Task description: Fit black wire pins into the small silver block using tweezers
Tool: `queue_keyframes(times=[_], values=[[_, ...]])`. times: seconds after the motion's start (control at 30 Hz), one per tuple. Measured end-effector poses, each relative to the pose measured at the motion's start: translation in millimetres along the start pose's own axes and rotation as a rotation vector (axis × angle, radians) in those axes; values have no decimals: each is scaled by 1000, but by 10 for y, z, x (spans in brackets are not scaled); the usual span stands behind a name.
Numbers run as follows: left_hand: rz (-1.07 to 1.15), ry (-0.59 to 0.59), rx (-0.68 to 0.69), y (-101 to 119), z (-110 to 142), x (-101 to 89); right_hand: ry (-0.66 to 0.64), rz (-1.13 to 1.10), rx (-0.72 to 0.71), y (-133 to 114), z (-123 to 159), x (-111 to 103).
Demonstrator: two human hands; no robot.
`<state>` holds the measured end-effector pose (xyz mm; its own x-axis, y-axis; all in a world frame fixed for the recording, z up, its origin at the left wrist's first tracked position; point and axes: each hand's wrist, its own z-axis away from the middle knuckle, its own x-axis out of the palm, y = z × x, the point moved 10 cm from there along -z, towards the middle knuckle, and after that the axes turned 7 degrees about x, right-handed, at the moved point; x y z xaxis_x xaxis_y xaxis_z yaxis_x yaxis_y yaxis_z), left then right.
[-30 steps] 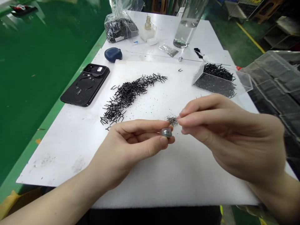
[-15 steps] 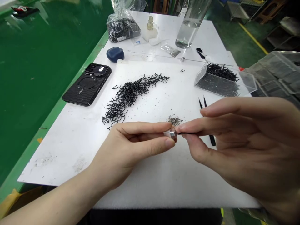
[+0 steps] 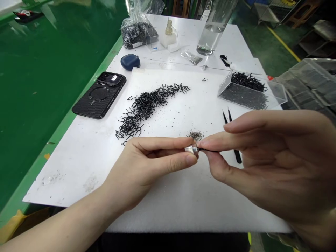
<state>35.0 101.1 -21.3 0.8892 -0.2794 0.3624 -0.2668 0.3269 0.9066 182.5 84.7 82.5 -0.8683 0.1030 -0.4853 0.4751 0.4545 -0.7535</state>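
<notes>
Near the centre of the frame, the left hand (image 3: 152, 157) has its grip nearly closed, thumb and fingers pinching a small silver metal piece (image 3: 191, 149). From the right of the frame, the right hand (image 3: 270, 150) pinches a thin dark piece (image 3: 211, 150) between thumb and forefinger, its end meeting the right side of the metal piece; whether it sits inside cannot be told. Just above them, a pile of tiny grains (image 3: 195, 134) lies on the white worktop (image 3: 78, 157). Black tweezers (image 3: 237, 156) lie partly hidden behind the right hand, and a heap of black forked pieces (image 3: 145, 105) curves across the upper centre-left.
</notes>
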Motion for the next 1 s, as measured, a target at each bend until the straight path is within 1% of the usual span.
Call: queue_keyframes(times=[0.1, 0.23, 0.43, 0.57, 0.63, 0.73, 0.87, 1.0], values=[[-9, 6, 2, 3, -4, -2, 10, 35, 42, 38, 6, -14], [-38, 0, 0, 10, 8, -5, 9, 82, 44, 45, 14, -25], [-79, -1, 2, 6, 31, -33, -25, 36, 11, 7, 2, -25], [-93, -34, 25, 21, 23, -14, -83, -9, 15, -1, 3, 7], [-84, -51, 25, 23, 15, 1, -101, 6, 20, 3, 7, 19], [-63, -63, 30, 35, 8, 18, -105, 32, 14, 12, 3, 27], [-58, -52, 34, 47, 14, 14, -119, -24, -18, 24, -8, 49], [-59, -37, 18, 30, 17, 8, -112, -32, -17, 56, -14, 48]])
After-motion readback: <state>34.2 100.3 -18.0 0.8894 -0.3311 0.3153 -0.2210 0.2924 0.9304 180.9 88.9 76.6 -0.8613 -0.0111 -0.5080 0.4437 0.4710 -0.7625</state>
